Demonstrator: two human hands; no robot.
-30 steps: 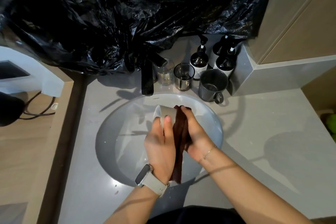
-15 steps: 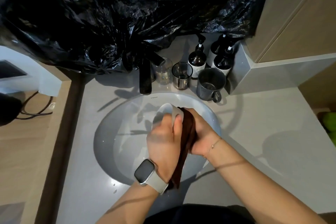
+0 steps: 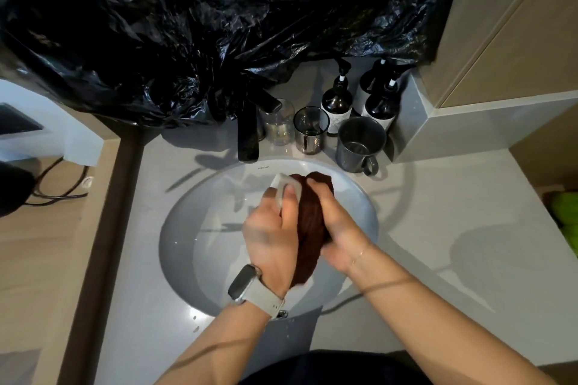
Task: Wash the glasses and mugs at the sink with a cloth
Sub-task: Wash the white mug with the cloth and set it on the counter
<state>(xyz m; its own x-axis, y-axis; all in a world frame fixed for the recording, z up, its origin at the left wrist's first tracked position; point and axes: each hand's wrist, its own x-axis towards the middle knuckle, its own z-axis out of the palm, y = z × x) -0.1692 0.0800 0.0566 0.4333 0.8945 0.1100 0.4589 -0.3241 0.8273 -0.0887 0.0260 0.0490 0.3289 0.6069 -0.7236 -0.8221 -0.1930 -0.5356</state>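
A: Gripping what over the round white sink (image 3: 194,228)?
B: The left hand (image 3: 271,236) holds a pale white mug (image 3: 283,186); the right hand (image 3: 336,225) clutches a dark brown cloth (image 3: 311,228) against it.

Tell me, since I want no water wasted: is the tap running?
Off, it seems: no stream falls from the tap into the sink.

both hands curled, left hand (image 3: 271,237) beside right hand (image 3: 336,222).
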